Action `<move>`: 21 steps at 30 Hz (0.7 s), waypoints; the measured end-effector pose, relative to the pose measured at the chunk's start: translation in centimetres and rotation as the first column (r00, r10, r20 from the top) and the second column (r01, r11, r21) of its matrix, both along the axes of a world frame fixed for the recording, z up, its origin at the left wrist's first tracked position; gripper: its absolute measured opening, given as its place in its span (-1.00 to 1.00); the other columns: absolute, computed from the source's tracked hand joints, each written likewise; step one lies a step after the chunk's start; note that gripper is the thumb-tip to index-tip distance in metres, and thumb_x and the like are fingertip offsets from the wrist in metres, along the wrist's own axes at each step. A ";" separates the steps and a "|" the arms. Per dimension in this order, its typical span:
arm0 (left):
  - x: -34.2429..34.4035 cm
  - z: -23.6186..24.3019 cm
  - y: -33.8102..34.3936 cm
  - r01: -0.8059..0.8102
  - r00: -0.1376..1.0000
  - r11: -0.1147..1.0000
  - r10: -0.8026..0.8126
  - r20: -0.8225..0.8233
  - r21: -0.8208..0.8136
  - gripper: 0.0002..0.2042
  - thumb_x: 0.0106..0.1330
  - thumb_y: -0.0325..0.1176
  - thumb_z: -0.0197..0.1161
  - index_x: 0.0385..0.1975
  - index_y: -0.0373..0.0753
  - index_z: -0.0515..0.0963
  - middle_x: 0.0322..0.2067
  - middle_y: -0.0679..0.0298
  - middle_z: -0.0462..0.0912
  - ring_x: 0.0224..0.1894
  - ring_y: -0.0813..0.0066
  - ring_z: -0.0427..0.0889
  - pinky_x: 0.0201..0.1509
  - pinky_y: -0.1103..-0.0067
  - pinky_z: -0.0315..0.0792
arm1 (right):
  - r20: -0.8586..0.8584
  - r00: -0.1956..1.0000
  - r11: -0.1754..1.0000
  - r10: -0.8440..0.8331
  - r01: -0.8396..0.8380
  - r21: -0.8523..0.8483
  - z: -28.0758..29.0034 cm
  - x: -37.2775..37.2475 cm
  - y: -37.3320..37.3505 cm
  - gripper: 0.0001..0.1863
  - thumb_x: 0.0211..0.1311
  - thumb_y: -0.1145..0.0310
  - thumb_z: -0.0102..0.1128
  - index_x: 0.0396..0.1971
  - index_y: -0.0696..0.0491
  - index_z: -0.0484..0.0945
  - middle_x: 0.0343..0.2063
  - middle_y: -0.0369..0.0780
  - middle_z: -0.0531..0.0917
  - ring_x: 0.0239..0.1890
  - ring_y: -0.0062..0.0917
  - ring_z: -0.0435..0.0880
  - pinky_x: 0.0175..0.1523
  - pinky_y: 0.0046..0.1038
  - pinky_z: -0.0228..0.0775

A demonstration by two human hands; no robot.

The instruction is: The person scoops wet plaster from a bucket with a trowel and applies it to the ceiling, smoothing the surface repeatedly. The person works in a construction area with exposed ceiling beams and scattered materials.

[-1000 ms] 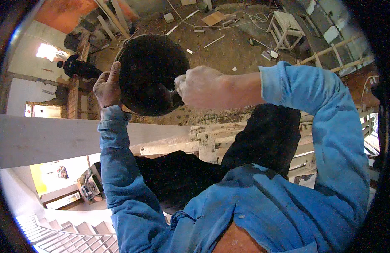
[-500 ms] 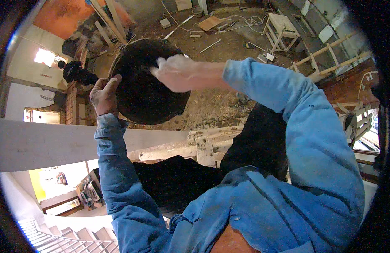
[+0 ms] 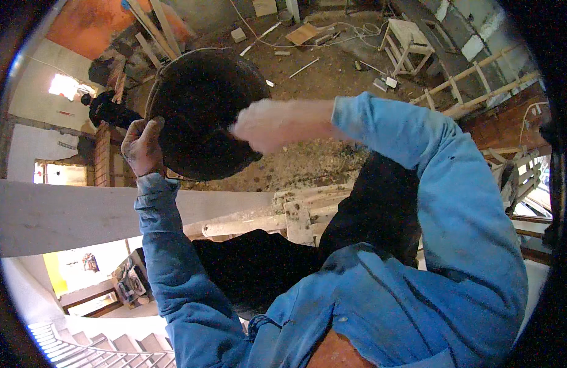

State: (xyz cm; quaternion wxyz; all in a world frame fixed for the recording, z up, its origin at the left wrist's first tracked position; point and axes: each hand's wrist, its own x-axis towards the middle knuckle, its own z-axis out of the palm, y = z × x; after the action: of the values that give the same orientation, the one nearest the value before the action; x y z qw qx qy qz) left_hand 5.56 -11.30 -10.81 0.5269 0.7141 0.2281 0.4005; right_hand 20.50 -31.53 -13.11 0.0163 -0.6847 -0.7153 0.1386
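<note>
Upper left of frame, left hand (image 3: 143, 147) grips dark bucket (image 3: 173, 92) at its edge, right hand (image 3: 283, 124) overlaps its right side (blurred, can't tell finger grip), seemingly mid-job, too dark inside to judge what's left.

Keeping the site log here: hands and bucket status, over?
Left hand gripping dark bucket by rim. Right hand blurred at bucket's right side, grip unclear. That side partly hidden behind right hand.
</note>
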 end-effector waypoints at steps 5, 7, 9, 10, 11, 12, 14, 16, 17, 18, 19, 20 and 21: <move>-0.1 0.3 0.1 0.041 0.997 0.999 -0.041 -0.068 0.000 -0.92 0.08 -0.48 0.35 -0.54 -0.29 0.57 -0.55 0.45 0.53 -0.49 0.69 0.39 -0.36 0.69 0.28 | -0.094 0.987 0.834 -0.134 0.163 0.528 -0.3 1.7 0.1 -0.74 -0.05 0.44 0.10 -0.34 0.25 0.53 -0.44 0.10 0.62 -0.29 0.00 0.65 -0.25 -0.05 0.50; 0.0 0.3 -0.1 0.059 0.998 0.997 -0.059 -0.019 -0.042 -0.90 0.08 -0.46 0.36 -0.53 -0.30 0.57 -0.55 0.44 0.54 -0.49 0.69 0.40 -0.35 0.69 0.29 | -0.007 1.000 0.973 -0.030 0.031 0.227 -0.3 2.1 0.2 -0.77 -0.09 0.45 0.10 -0.41 0.27 0.56 -0.43 0.10 0.64 -0.31 -0.01 0.67 -0.29 -0.09 0.53; 0.0 0.4 -0.6 0.017 1.000 0.993 -0.016 0.013 -0.121 -0.88 0.07 -0.44 0.37 -0.52 -0.32 0.57 -0.54 0.44 0.54 -0.49 0.68 0.40 -0.35 0.68 0.29 | 0.020 0.998 0.997 0.054 -0.055 0.060 -0.1 2.3 0.1 -0.80 -0.13 0.45 0.11 -0.49 0.26 0.57 -0.44 0.09 0.65 -0.32 -0.02 0.67 -0.32 -0.11 0.54; -0.1 0.5 -0.8 0.039 0.999 0.999 -0.039 0.006 -0.034 -0.88 0.07 -0.44 0.37 -0.53 -0.32 0.57 -0.54 0.44 0.55 -0.49 0.69 0.40 -0.35 0.68 0.29 | -0.010 1.000 0.979 -0.005 0.007 0.204 0.0 2.2 0.0 -0.81 -0.16 0.47 0.12 -0.52 0.26 0.58 -0.44 0.08 0.66 -0.33 -0.02 0.67 -0.33 -0.12 0.54; -0.2 0.6 -1.0 0.039 0.999 0.999 -0.039 -0.028 0.023 -0.87 0.06 -0.43 0.37 -0.53 -0.33 0.57 -0.55 0.44 0.55 -0.49 0.69 0.41 -0.35 0.68 0.30 | -0.038 0.998 0.955 -0.044 0.054 0.292 0.1 2.3 -0.2 -0.83 -0.20 0.48 0.12 -0.55 0.25 0.58 -0.44 0.07 0.66 -0.33 -0.03 0.68 -0.33 -0.13 0.54; -0.3 0.7 -1.2 0.060 0.997 0.993 -0.056 -0.048 0.106 -0.87 0.06 -0.43 0.37 -0.53 -0.33 0.57 -0.55 0.44 0.55 -0.50 0.69 0.41 -0.35 0.68 0.30 | -0.071 0.994 0.921 -0.084 0.105 0.376 0.2 2.2 -0.3 -0.84 -0.24 0.50 0.13 -0.57 0.24 0.59 -0.45 0.07 0.66 -0.34 -0.03 0.68 -0.34 -0.14 0.54; -0.1 1.0 -1.4 0.028 0.995 0.994 -0.018 -0.099 0.101 -0.88 0.06 -0.43 0.36 -0.53 -0.34 0.57 -0.55 0.43 0.56 -0.50 0.68 0.42 -0.35 0.68 0.31 | -0.005 0.992 0.930 -0.127 0.121 0.346 0.4 2.3 -0.7 -0.79 -0.12 0.48 0.10 -0.42 0.23 0.56 -0.42 0.07 0.65 -0.31 -0.01 0.66 -0.27 -0.10 0.53; -0.3 1.4 -1.5 -0.001 0.992 0.993 0.017 -0.126 0.122 -0.88 0.06 -0.43 0.35 -0.54 -0.34 0.58 -0.57 0.42 0.55 -0.50 0.68 0.42 -0.35 0.68 0.31 | 0.050 0.993 0.969 -0.110 0.096 0.229 0.5 2.4 -0.9 -0.76 -0.05 0.48 0.08 -0.32 0.22 0.55 -0.41 0.08 0.64 -0.29 0.00 0.65 -0.23 -0.09 0.52; -0.3 1.4 -1.6 -0.020 0.991 0.991 0.037 -0.130 0.130 -0.88 0.06 -0.43 0.35 -0.54 -0.34 0.57 -0.58 0.43 0.55 -0.50 0.68 0.41 -0.35 0.68 0.30 | 0.073 0.995 0.990 -0.072 0.063 0.122 0.5 2.6 -0.9 -0.75 -0.03 0.47 0.08 -0.30 0.22 0.55 -0.40 0.09 0.64 -0.28 -0.01 0.65 -0.23 -0.09 0.52; -0.3 1.5 -1.7 -0.059 0.984 0.989 0.080 -0.158 0.139 -0.88 0.05 -0.43 0.35 -0.54 -0.34 0.57 -0.59 0.43 0.54 -0.50 0.68 0.40 -0.36 0.68 0.30 | 0.138 0.988 0.998 -0.067 0.069 -0.011 0.4 2.8 -0.9 -0.74 -0.02 0.47 0.08 -0.29 0.22 0.55 -0.40 0.09 0.63 -0.28 -0.01 0.65 -0.23 -0.09 0.52; -0.3 1.6 -1.7 -0.022 0.991 0.986 0.044 -0.129 0.165 -0.88 0.05 -0.43 0.35 -0.54 -0.33 0.57 -0.59 0.44 0.53 -0.51 0.68 0.40 -0.36 0.68 0.29 | 0.137 0.986 0.993 -0.096 0.086 0.077 0.3 3.1 -0.9 -0.73 -0.02 0.48 0.09 -0.27 0.23 0.55 -0.39 0.10 0.63 -0.26 -0.02 0.65 -0.22 -0.11 0.52; -0.3 1.6 -1.8 -0.012 0.992 0.982 0.036 -0.121 0.190 -0.88 0.05 -0.42 0.35 -0.54 -0.33 0.57 -0.59 0.44 0.53 -0.51 0.68 0.39 -0.36 0.68 0.29 | 0.046 0.991 0.946 -0.129 0.109 0.306 0.3 3.4 -0.8 -0.77 -0.08 0.48 0.11 -0.35 0.23 0.56 -0.41 0.08 0.64 -0.29 -0.03 0.66 -0.25 -0.12 0.53; -0.3 1.6 -1.8 -0.003 0.990 0.974 0.035 -0.139 0.227 -0.88 0.05 -0.42 0.35 -0.54 -0.33 0.57 -0.60 0.44 0.52 -0.51 0.68 0.39 -0.37 0.68 0.29 | -0.005 0.983 0.867 -0.182 0.163 0.470 0.2 3.7 -0.8 -0.80 -0.13 0.48 0.12 -0.44 0.23 0.57 -0.43 0.06 0.65 -0.32 -0.05 0.67 -0.28 -0.13 0.54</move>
State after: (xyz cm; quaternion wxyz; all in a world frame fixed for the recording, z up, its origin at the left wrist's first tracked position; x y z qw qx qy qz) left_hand 5.21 -13.13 -9.16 0.4210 0.7939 0.2247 0.3770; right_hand 24.18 -32.29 -12.87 0.1794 -0.7241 -0.6638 -0.0537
